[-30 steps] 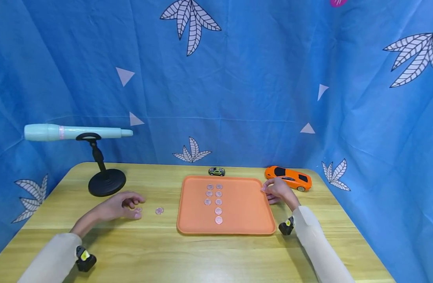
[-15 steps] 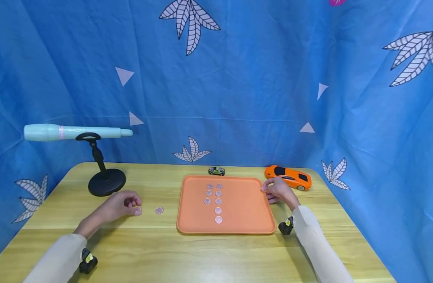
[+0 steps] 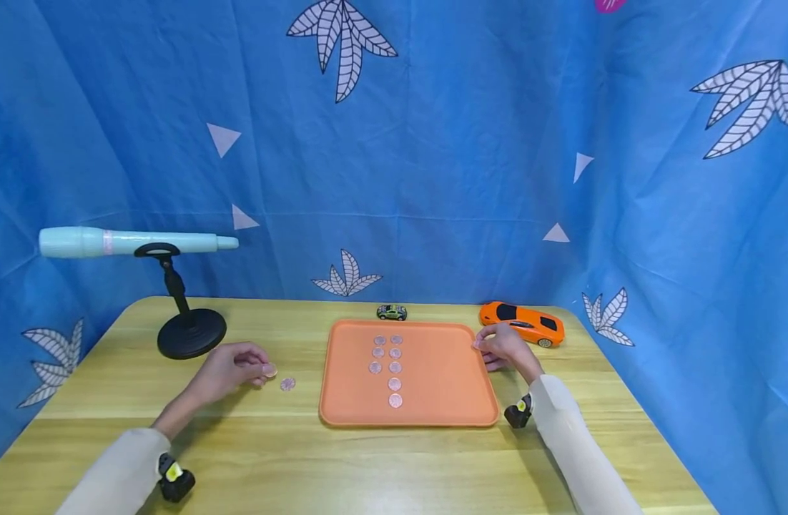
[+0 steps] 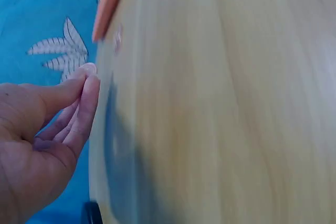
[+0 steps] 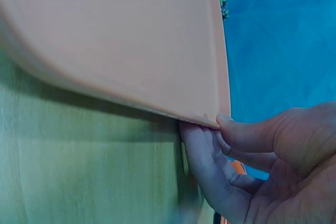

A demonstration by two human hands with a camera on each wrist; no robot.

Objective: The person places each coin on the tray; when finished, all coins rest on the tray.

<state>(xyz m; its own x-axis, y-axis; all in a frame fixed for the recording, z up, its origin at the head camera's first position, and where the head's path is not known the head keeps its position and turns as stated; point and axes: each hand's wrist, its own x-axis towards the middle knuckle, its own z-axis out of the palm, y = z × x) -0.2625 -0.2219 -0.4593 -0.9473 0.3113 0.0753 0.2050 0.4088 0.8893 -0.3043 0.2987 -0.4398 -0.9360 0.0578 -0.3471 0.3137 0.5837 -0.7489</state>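
Note:
Between thumb and fingertips my left hand (image 3: pixel 229 370) pinches a coin (image 3: pixel 271 370), raised over the table left of the tray. In the left wrist view the coin (image 4: pixel 90 68) shows as a pale disc at the fingertips. A second coin (image 3: pixel 287 384) lies on the wood just right of that hand. My right hand (image 3: pixel 506 346) grips the right rim of the orange tray (image 3: pixel 445 379), thumb on top and fingers underneath, as the right wrist view shows near the tray's corner. On the tray, several coins (image 3: pixel 395 384) lie flat in two columns, the right one longer.
A light blue microphone (image 3: pixel 143 242) rests on a black stand (image 3: pixel 191 333) at the back left. Behind the tray sits a small green toy car (image 3: pixel 392 312). An orange toy car (image 3: pixel 529 325) stands beyond my right hand. A blue curtain (image 3: pixel 432 143) hangs behind the table.
My left hand has closed on the left coin, lifted it from the table and moved right, towards the other loose coin. My right hand stays at the tray's rim.

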